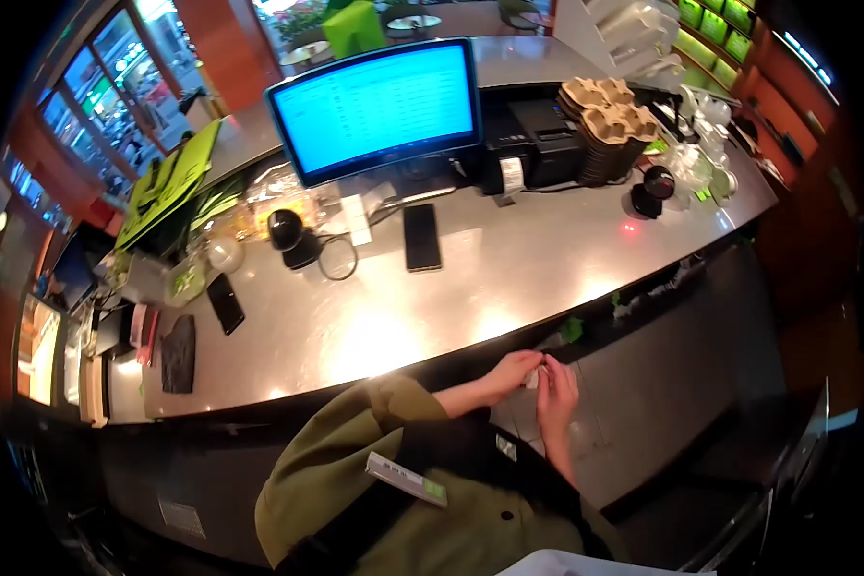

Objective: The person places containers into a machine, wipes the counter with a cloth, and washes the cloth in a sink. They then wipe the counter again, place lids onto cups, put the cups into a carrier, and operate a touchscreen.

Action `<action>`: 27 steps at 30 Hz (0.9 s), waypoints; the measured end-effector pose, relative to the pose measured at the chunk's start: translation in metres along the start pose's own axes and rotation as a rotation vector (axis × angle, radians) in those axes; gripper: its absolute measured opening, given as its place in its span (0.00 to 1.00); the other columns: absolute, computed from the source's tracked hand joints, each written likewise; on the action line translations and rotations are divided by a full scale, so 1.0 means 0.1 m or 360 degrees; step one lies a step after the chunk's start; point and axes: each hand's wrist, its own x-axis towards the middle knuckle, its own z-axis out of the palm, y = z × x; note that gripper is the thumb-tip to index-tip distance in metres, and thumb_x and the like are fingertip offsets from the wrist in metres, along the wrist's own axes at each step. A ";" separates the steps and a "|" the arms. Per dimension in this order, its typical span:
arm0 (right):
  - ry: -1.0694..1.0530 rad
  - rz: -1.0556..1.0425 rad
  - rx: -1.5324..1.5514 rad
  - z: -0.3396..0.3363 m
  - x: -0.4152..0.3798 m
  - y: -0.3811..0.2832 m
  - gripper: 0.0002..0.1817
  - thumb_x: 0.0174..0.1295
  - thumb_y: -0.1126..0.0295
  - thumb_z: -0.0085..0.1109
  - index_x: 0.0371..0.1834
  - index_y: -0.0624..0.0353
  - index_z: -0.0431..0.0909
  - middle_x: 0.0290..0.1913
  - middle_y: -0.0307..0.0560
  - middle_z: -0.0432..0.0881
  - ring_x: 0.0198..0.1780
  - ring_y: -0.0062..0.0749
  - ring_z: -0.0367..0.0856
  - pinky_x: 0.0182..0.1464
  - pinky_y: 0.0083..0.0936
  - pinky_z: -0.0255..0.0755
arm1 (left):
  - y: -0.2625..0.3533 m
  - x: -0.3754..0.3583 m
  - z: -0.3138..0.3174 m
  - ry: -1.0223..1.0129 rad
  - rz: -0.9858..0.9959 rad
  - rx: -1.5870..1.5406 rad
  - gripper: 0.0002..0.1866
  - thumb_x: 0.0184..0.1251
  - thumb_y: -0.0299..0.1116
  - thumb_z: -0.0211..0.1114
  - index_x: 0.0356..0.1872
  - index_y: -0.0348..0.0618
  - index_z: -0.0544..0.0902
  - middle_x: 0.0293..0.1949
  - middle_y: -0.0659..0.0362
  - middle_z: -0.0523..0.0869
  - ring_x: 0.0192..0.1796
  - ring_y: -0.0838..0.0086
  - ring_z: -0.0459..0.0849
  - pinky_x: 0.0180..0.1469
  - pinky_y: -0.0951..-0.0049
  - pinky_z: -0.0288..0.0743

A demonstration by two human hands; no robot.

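My left hand (pixel 512 374) and my right hand (pixel 557 392) meet beyond the counter's near edge, over the floor. The fingers of both are pinched together at the tips. A small pale thing (pixel 533 378) shows between them, too small to name. The olive sleeve (pixel 384 408) of my left arm is pushed up to the forearm. Nearest to the hands is the steel counter (pixel 509 278), and they do not touch it.
On the counter stand a lit monitor (pixel 379 110), a black receipt printer (pixel 509 158), stacked cardboard cup carriers (pixel 610 120) and two scanners (pixel 285 230). Phones (pixel 422 237) lie flat there. Plastic cups (pixel 706 158) and a green bag (pixel 168 182) are at the sides.
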 end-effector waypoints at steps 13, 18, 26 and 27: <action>-0.0350 0.0487 0.0266 -0.27 1.85 0.69 0.06 0.55 0.74 0.56 0.34 0.64 0.76 0.27 0.46 0.79 0.29 0.28 0.78 0.33 0.22 0.71 | 0.94 1.71 0.23 -0.0166 0.0321 0.0196 0.32 0.72 0.44 0.37 0.67 0.36 0.39 0.55 0.51 0.67 0.58 0.67 0.66 0.60 0.73 0.57; -0.0239 0.0407 0.0210 -0.49 2.74 1.42 0.06 0.57 0.72 0.54 0.34 0.63 0.77 0.27 0.43 0.79 0.28 0.22 0.75 0.33 0.19 0.70 | 1.39 1.94 0.25 -0.0026 0.0051 0.0160 0.34 0.68 0.58 0.35 0.68 0.47 0.46 0.45 0.50 0.77 0.39 0.69 0.78 0.43 0.71 0.72; 0.1242 -0.0131 -0.0001 -1.99 5.56 3.37 0.05 0.56 0.72 0.56 0.29 0.64 0.77 0.24 0.40 0.79 0.25 0.18 0.75 0.29 0.16 0.68 | 1.15 2.77 0.29 0.0598 0.0243 0.0247 0.28 0.61 0.33 0.56 0.60 0.32 0.61 0.39 0.58 0.77 0.40 0.77 0.73 0.44 0.80 0.66; 0.1290 -0.0183 -0.0114 -2.05 5.82 3.72 0.05 0.56 0.73 0.56 0.29 0.64 0.77 0.24 0.41 0.79 0.25 0.19 0.75 0.29 0.17 0.68 | 1.21 2.82 0.39 0.0664 0.0202 0.0183 0.30 0.58 0.31 0.57 0.60 0.30 0.60 0.38 0.60 0.75 0.37 0.79 0.71 0.42 0.81 0.66</action>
